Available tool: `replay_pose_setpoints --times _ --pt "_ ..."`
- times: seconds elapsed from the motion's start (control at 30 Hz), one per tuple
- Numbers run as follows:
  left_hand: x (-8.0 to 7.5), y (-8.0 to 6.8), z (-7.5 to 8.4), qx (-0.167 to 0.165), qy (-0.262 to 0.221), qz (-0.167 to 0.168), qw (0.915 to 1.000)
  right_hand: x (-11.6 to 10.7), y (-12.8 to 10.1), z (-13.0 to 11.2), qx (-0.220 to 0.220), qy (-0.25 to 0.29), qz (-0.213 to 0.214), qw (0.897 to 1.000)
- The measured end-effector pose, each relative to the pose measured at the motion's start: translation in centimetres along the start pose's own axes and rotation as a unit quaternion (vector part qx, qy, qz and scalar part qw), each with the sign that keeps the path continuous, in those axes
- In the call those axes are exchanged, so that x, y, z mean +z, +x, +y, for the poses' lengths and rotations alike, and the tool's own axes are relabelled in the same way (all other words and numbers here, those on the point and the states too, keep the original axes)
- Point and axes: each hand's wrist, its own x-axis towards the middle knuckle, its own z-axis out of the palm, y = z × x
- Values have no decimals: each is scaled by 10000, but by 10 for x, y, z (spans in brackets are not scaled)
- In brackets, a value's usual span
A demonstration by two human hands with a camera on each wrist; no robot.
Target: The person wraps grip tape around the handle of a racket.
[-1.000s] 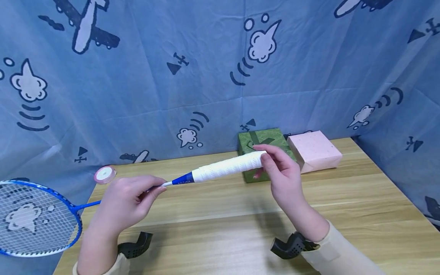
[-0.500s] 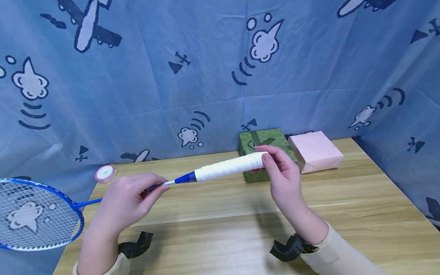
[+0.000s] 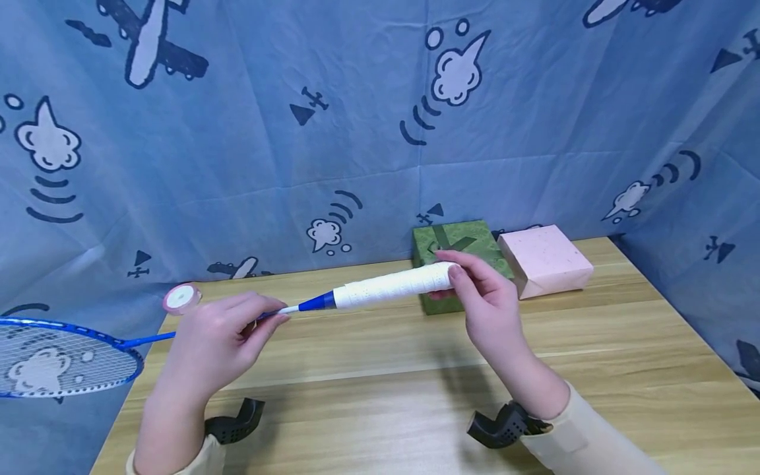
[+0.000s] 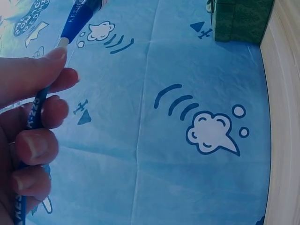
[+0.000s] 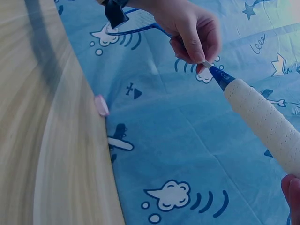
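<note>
A badminton racket [image 3: 394, 285] is held above the table, its handle wrapped in white perforated grip tape and its blue strung head out at the left. My left hand [image 3: 222, 340] pinches the shaft between thumb and fingers just below the blue cone; in the left wrist view the curled fingers [image 4: 37, 145] lie along the lettered shaft. At the butt end of the handle, my right hand [image 3: 489, 297] grips with thumb and fingertips. In the right wrist view the wrapped handle [image 5: 262, 119] runs down to the right thumb at the edge.
Behind the right hand stands a green box with a ribbon [image 3: 463, 234], partly covered by the fingers. Beside it sits a pink box [image 3: 546, 254]. A roll of pink-edged ribbon or tape [image 3: 182, 299] lies at the back left of the wooden table [image 3: 380, 422]. A patterned blue curtain [image 3: 368, 145] hangs behind.
The racket has turned about its shaft, so its strung head looks narrower and flatter. Both hands keep their places on it, with only slight shifts.
</note>
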Motion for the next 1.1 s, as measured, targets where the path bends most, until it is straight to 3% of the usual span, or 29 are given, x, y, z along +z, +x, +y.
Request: replay_pose_setpoints --times 0.23,0.5,0.63,0.87,1.1 --pt "0 -1 -3 -101 -141 -200 9997 0 -1 0 -421 -78 178 9989" --pt "-5 -1 -2 -304 141 137 9993 -3 3 -4 -467 31 192 9987" --pt "-5 -1 -2 -338 231 140 9991 -4 5 -5 -352 45 283 9990" --pt "-7 -1 -4 -500 288 66 9983 -7 7 -9 87 -139 806 9966" --pt "-11 0 -3 -620 330 129 9974 -17 14 -10 127 -183 1067 9940"
